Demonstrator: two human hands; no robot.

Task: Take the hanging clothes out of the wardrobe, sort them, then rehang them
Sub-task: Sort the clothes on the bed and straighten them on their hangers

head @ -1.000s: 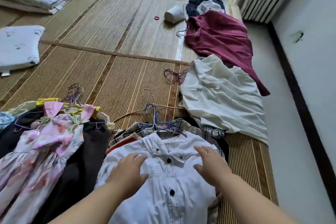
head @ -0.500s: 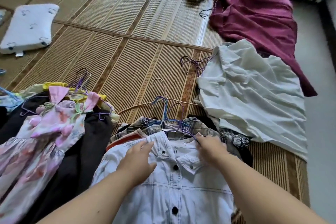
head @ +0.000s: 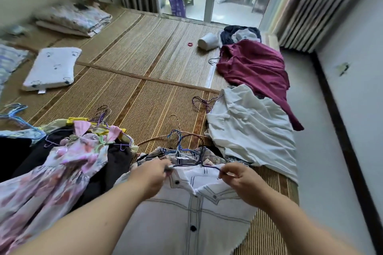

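Note:
A white button-up shirt (head: 186, 213) with dark stitching lies on top of a pile of hangered clothes in front of me. My left hand (head: 152, 176) pinches one end of a thin dark wire hanger (head: 196, 165) at the collar. My right hand (head: 238, 180) pinches the hanger's other end. Under the shirt sit a plaid garment (head: 159, 154) and several blue and purple hanger hooks (head: 178, 141). A pink floral dress (head: 62, 163) lies on dark clothes to the left. A cream garment (head: 252, 128) and a maroon garment (head: 255, 68) lie to the right.
Everything lies on a woven straw mat (head: 128, 93). A white pillow (head: 52, 68) and folded bedding (head: 74, 18) are at the far left. A white cup (head: 207, 41) on its side and a red ring (head: 190, 44) lie near the glass door. A wall runs along the right.
Both hands moved from the shirt's chest up to the collar and took hold of the wire hanger's ends. My head tilted up, showing more of the room.

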